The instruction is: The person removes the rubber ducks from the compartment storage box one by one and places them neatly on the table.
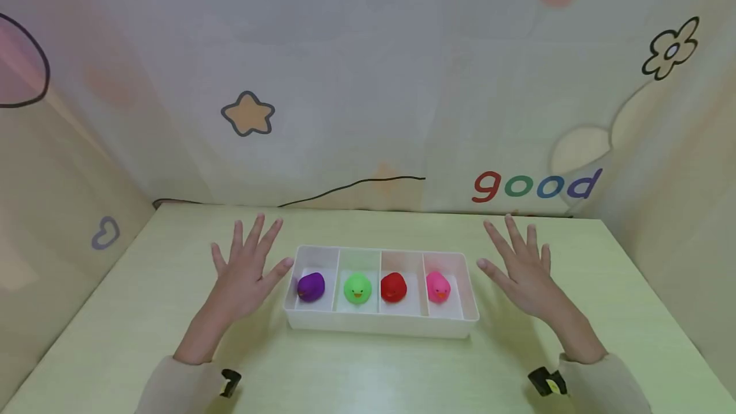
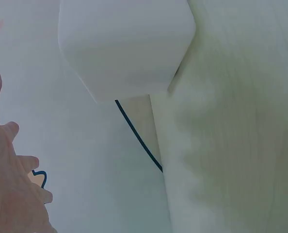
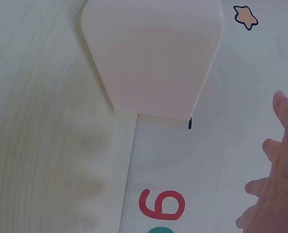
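A white divided box (image 1: 379, 322) stands mid-table, one small duck in each compartment. From left to right they are a purple duck (image 1: 311, 287), a green duck (image 1: 358, 289), a red duck (image 1: 393, 287) and a pink duck (image 1: 439, 287). My left hand (image 1: 244, 283) hovers beside the box's left end, fingers spread and holding nothing. On the other side my right hand (image 1: 526, 280) is spread the same way, thumb pointing toward the box's right end. Both wrist views show a box end wall (image 2: 127, 63) with the hand's fingers (image 3: 275, 179) apart from it.
The pale wooden table (image 1: 379, 375) runs back to a printed cloth backdrop (image 1: 368, 94), which also hangs along both sides. Dark straps with small devices (image 1: 230, 383) sit at both sleeve cuffs.
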The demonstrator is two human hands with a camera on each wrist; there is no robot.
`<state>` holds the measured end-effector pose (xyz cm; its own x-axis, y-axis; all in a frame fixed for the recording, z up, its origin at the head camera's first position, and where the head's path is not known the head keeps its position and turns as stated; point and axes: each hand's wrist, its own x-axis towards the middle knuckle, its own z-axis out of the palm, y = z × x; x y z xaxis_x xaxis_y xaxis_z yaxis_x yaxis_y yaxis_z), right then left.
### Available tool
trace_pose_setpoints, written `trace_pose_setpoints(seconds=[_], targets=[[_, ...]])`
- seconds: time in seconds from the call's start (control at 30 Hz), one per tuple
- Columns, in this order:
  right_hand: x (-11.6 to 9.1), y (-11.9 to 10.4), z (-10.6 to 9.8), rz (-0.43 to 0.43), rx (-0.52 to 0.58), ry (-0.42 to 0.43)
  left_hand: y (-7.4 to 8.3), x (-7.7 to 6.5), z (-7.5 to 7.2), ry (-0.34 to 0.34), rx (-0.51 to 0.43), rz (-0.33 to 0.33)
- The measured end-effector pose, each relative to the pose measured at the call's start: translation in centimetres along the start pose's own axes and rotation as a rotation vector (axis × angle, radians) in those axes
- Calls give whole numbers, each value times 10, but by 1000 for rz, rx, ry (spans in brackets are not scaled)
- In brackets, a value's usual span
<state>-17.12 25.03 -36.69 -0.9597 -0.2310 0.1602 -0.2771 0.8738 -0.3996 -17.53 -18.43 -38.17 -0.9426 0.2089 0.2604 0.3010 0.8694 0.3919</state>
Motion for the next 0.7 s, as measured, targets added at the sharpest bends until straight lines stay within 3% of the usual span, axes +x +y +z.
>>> trace_pose_setpoints(seconds=[0.27, 0.53, 0.7], targets=[[4, -1, 6, -65, 138, 52, 0, -2, 0, -3, -227, 1], [2, 0, 12, -53, 357, 0, -2, -2, 2, 12, -481, 19], [1, 0, 15, -62, 465, 22, -1, -3, 3, -31, -673, 3]])
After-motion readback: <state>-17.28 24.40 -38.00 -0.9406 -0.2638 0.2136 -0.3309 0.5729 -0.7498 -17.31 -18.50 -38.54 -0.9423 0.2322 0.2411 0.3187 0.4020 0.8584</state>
